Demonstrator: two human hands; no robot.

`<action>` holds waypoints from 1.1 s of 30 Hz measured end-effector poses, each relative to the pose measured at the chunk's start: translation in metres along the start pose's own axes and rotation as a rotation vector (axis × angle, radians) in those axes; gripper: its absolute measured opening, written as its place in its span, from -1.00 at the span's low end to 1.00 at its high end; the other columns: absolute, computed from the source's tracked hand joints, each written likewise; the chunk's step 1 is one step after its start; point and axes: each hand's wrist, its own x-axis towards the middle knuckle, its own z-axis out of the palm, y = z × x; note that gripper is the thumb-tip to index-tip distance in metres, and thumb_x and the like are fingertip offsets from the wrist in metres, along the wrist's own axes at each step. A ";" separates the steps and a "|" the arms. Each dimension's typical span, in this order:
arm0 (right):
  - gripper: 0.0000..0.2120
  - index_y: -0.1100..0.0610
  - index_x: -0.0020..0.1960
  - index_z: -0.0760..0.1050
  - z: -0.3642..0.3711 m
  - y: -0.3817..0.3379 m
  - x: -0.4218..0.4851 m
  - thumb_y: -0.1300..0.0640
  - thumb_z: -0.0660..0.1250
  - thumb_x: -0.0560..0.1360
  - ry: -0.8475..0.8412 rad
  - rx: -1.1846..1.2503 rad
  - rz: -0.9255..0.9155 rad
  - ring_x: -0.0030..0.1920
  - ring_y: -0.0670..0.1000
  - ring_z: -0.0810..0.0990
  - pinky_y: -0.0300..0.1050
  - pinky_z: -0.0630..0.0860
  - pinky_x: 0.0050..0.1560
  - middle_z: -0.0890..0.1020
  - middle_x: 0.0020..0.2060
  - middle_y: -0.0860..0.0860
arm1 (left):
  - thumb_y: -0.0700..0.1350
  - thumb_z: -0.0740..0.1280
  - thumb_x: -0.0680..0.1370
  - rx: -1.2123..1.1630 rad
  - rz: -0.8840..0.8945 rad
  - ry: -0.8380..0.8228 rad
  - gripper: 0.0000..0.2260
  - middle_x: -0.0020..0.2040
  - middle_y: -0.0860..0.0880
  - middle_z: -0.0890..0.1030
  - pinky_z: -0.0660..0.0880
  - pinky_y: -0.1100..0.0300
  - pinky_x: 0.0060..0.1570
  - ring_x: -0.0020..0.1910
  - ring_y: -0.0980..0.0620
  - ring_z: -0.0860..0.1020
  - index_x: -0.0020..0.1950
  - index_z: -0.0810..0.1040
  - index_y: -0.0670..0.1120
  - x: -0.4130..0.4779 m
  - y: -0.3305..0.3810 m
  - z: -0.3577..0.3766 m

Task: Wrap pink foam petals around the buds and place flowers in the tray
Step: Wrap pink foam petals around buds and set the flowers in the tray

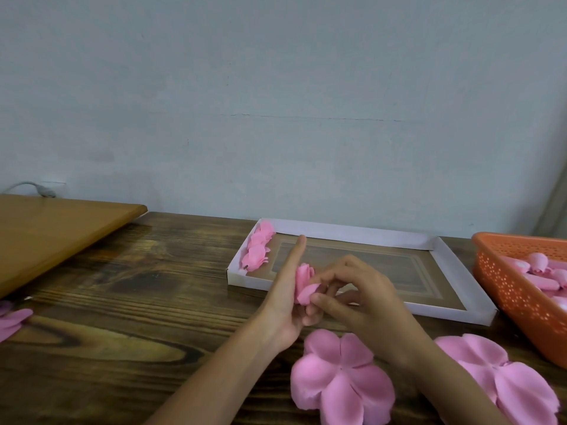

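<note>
The wooden table (122, 302) is lying open left of the hands, while the white tray (352, 233) is sitting just beyond them and the orange basket (506, 286) is crowding the right edge. The left hand (285, 302) is cradling the half-wrapped flower (303, 283) against its palm, forefinger straight, and the right hand (368, 289) is pinching a petal onto it.

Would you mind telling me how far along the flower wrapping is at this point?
Done: a few finished flowers lie at the left end of the tray. In hand: the left hand and right hand hold a half-wrapped flower, the right pinching a petal onto it. Left: most of the tray is unfilled, buds wait in the orange basket, and flat petals lie on the table.
</note>
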 end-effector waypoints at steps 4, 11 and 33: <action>-0.91 -0.08 -0.02 0.68 0.000 0.001 -0.001 0.12 0.49 0.56 -0.044 0.015 -0.009 -0.02 -0.01 0.65 -0.15 0.64 -0.03 0.54 -0.02 -0.11 | 0.53 0.47 0.22 0.052 0.020 0.037 -0.42 -0.45 0.02 0.37 0.18 0.18 -0.38 -0.52 0.07 0.29 -0.41 0.40 0.04 0.000 0.000 0.002; -0.70 -0.17 0.03 0.57 0.012 0.003 -0.001 0.19 0.52 0.48 0.233 -0.113 -0.019 -0.08 -0.02 0.62 0.00 0.62 -0.15 0.59 -0.10 -0.15 | 0.58 0.38 0.30 0.106 0.065 -0.104 -0.41 -0.35 0.00 0.36 0.08 0.20 -0.42 -0.52 0.11 0.30 -0.31 0.51 0.03 0.000 -0.002 0.007; -0.61 -0.08 0.19 0.55 0.035 -0.003 -0.007 0.14 0.59 0.44 0.382 -0.067 0.014 0.05 -0.08 0.64 -0.12 0.63 -0.03 0.56 0.05 -0.20 | -0.17 0.56 0.39 -0.176 0.299 -0.068 -0.77 -0.10 -0.10 0.58 0.57 0.12 -0.18 -0.17 0.00 0.58 -0.06 0.56 -0.11 -0.011 0.009 0.017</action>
